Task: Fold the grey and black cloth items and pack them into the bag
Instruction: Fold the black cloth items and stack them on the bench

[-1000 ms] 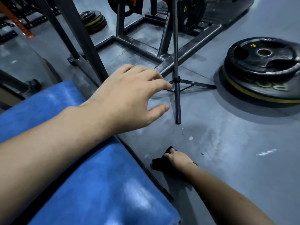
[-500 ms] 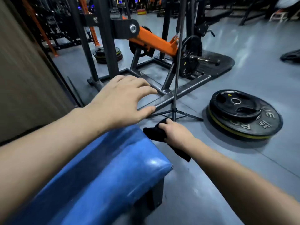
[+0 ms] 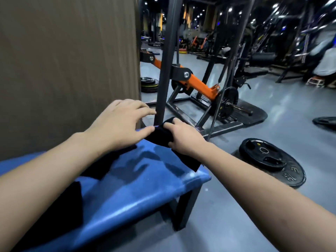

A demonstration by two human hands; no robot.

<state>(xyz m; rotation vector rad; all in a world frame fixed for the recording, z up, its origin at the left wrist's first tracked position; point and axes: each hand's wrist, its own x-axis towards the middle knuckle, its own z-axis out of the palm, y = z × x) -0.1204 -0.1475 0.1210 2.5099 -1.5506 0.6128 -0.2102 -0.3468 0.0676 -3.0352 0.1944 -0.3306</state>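
My right hand [image 3: 183, 138] grips a black cloth [image 3: 161, 135] over the far end of a blue padded bench [image 3: 138, 186]. One end of the cloth trails back under my right wrist toward the bench's right edge. My left hand [image 3: 121, 124] hovers just left of the cloth with its fingers spread and relaxed, the thumb close to the fabric. A second dark cloth [image 3: 72, 206] lies on the bench under my left forearm. No bag is in view.
A brown wall [image 3: 69, 70] rises on the left. A black upright post [image 3: 166, 60] stands right behind the bench's far end, with an orange-armed weight machine [image 3: 198, 84] beyond it. Stacked weight plates [image 3: 271, 159] lie on the grey floor to the right.
My right hand lifted the black cloth from the floor up onto the bench end. The view tilted up, and my left hand stayed above the bench, now beside the cloth.
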